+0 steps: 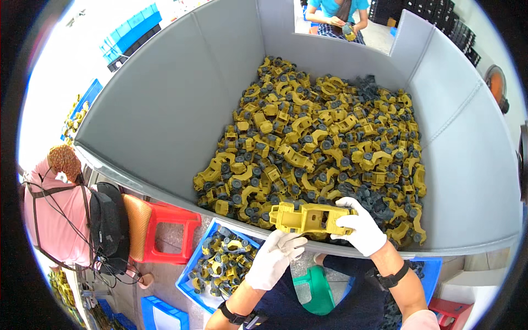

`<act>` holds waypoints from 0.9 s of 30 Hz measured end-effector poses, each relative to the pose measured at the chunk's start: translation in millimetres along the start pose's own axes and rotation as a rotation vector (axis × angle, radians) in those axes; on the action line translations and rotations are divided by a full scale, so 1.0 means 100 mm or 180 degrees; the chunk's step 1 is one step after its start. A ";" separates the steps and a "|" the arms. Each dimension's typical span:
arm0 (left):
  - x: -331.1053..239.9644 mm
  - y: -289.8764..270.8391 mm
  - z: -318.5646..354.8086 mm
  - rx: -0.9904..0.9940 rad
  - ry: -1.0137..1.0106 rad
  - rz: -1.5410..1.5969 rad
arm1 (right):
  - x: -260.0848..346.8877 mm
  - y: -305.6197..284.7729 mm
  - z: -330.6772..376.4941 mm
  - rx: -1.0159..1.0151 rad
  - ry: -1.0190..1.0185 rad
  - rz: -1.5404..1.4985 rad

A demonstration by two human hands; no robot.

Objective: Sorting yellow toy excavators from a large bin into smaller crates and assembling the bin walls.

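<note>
My right hand point(363, 228), in a white glove, grips the right end of a yellow plastic toy vehicle body point(300, 217). It is held level over the near rim of a large grey bin, its hollow side with openings facing me. My left hand point(275, 258), also in a white glove, is just below the body's left end. Its fingers are curled together; whether something small is in them, I cannot make out. Beyond, a heap of yellow toy vehicle parts with dark grey wheels point(308, 137) fills the bin's bottom.
The grey bin point(165, 82) has tall walls. A blue crate point(190, 280) of similar parts stands lower left, by a red stool point(170, 225). A green stool point(316, 291) is below me. One person point(60, 214) sits at left; another point(341, 16) handles a part beyond the bin.
</note>
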State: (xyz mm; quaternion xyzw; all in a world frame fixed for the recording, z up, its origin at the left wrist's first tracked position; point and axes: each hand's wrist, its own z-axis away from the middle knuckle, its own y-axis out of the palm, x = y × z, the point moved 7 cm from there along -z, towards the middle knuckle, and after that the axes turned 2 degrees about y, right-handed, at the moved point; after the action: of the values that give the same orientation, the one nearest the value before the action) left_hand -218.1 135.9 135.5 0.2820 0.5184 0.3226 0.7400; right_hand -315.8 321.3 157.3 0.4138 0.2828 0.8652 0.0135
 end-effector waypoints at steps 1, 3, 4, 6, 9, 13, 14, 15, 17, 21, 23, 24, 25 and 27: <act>0.03 0.03 0.01 0.0203 -0.0047 0.0291 | -0.04 -0.02 0.06 -0.0006 0.0091 -0.0196; 0.09 0.19 0.03 0.0322 -0.0048 -0.0004 | -0.14 -0.21 0.20 -0.0155 -0.0875 0.1670; 0.07 0.28 0.05 0.0348 0.0170 -0.0023 | -0.18 -0.09 0.33 -0.0038 -0.1444 0.2087; 0.05 0.28 0.06 0.0533 0.0426 0.0203 | -0.45 0.26 0.50 0.0346 -0.1541 0.2835; 0.02 0.17 0.20 0.0257 0.0247 0.0252 | -0.96 0.63 0.65 0.0479 0.1178 0.0217; 0.04 0.10 0.18 0.0088 -0.0034 0.1069 | -0.35 0.34 0.53 0.1076 -0.0914 0.3111; 0.03 0.11 0.19 -0.0145 0.0023 0.0867 | 0.03 0.16 0.42 0.0590 -0.2181 0.4172; 0.03 0.05 0.22 -0.0184 0.0039 0.0859 | 0.19 -0.16 0.15 -0.0119 -0.1573 0.4544; 0.07 -0.09 0.29 -0.0175 -0.0015 0.0714 | 0.51 -0.83 -0.17 -0.1362 -0.0798 0.4646; 0.30 -0.20 0.29 -0.0371 -0.0309 0.0799 | 0.35 -1.47 -0.75 -0.1004 0.0849 0.5826; 0.33 -0.25 0.30 -0.0351 -0.0302 0.0542 | 0.11 -1.48 -0.94 -0.1108 0.1514 0.6060; 0.34 -0.26 0.31 -0.0383 -0.0338 0.0482 | 0.02 -1.41 -1.02 -0.1129 0.1500 0.6432; 0.36 -0.26 0.31 -0.0393 -0.0387 0.0436 | -0.06 -1.41 -1.06 -0.1179 0.1493 0.6809; 0.38 -0.23 0.29 -0.0313 -0.0431 0.0393 | -0.23 -1.68 -1.16 -0.1313 0.1715 0.6702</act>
State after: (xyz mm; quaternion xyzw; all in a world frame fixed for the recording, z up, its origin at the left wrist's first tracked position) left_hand -176.8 147.9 104.3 0.2978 0.4325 0.3729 0.7650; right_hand -420.0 401.1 -0.8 0.2355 -0.3666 0.5365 -0.7227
